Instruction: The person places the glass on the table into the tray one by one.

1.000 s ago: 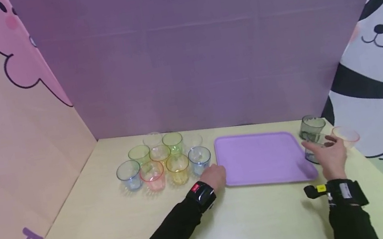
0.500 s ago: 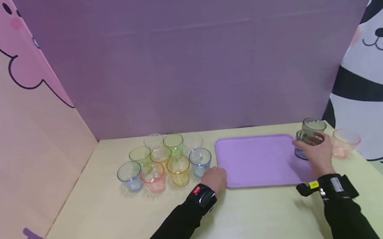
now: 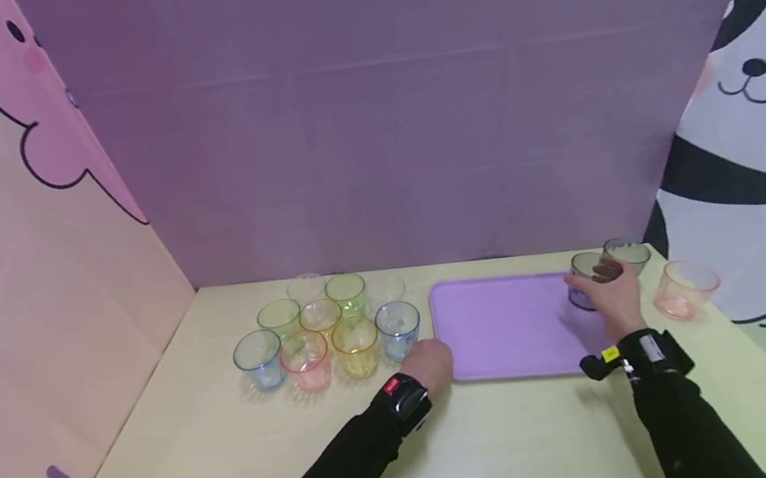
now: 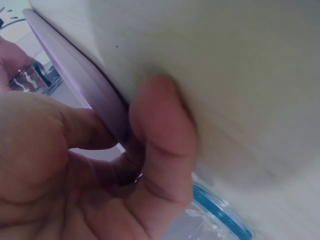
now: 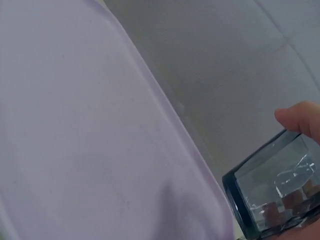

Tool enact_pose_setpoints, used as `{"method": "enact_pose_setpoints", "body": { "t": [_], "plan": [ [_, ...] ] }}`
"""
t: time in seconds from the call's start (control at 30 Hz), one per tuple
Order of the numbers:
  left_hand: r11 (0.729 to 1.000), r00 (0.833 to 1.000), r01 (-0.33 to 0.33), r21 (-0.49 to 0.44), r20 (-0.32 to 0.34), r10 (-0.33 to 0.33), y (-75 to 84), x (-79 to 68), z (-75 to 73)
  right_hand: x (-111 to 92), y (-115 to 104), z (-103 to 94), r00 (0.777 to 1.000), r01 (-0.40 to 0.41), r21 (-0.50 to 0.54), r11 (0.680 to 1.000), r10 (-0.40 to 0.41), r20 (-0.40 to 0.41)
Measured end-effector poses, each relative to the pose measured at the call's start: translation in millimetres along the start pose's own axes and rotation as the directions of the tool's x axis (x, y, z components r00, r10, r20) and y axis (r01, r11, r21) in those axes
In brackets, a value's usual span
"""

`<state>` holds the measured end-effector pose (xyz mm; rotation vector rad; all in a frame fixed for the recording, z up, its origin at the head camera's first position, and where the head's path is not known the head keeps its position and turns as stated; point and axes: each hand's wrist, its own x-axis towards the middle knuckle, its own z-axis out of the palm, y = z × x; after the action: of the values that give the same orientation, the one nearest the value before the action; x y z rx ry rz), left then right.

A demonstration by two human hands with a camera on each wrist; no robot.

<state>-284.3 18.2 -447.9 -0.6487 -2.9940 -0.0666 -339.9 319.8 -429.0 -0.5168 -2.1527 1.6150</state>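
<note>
At the left side of the purple tray, my left hand pinches the rim; the left wrist view shows the thumb and curled fingers at the tray's edge. My right hand grips a dark grey glass around its sides, thumb on one side and fingers on the other. In the head view this glass overlaps the tray's far right corner. A second grey glass stands just behind and right of my right hand. Nearest to my left hand is a blue-rimmed glass.
Left of the tray stands a close group of several glasses, among them a blue one, a pink one, a yellow one and a green one. A pale pink glass stands near the table's right edge.
My right hand has carried the grey glass leftward and back, away from the pink glass, to the tray's far right corner. My left hand stays at the tray's left rim.
</note>
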Motion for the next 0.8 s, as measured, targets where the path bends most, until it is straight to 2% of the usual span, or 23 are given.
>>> {"method": "enact_pose_setpoints", "body": {
  "t": [0.17, 0.27, 0.33, 0.4, 0.5, 0.67, 0.8],
  "plan": [
    [1.000, 0.999, 0.024, -0.005, 0.027, -0.024, 0.4, 1.5, 2.2, 9.7, 6.5, 5.1, 1.000, 0.017, 0.020, 1.000, -0.018, 0.002],
    [1.000, 1.000, 0.007, 0.012, 0.013, -0.007, 0.3, 1.7, 3.0, 36.2, 32.9, 10.5, 0.998, 0.055, 0.004, 0.998, -0.055, -0.015],
    [1.000, 1.000, 0.000, 0.016, -0.003, 0.000, 0.3, 1.3, 2.8, 42.5, 35.7, 12.4, 0.998, 0.060, -0.018, 0.998, -0.060, -0.006],
    [1.000, 1.000, -0.002, 0.010, -0.013, 0.002, 0.0, 1.0, 2.1, 42.6, 32.1, 13.4, 0.999, 0.049, -0.049, 0.998, -0.048, 0.013],
    [1.000, 1.000, 0.017, -0.015, -0.005, -0.017, 0.2, 1.3, 0.9, 24.6, 5.7, 13.2, 0.999, 0.014, -0.025, 1.000, -0.012, 0.049],
    [0.996, 0.998, 0.051, -0.071, -0.018, -0.053, 1.7, 3.1, 2.4, 25.1, 0.7, 14.8, 0.995, 0.028, -0.040, 0.999, -0.024, 0.092],
    [0.995, 0.993, 0.066, -0.081, -0.089, -0.073, 4.6, 3.4, 4.5, 27.8, 0.6, 14.8, 0.992, 0.038, -0.079, 0.996, -0.028, 0.122]
  ]
}}
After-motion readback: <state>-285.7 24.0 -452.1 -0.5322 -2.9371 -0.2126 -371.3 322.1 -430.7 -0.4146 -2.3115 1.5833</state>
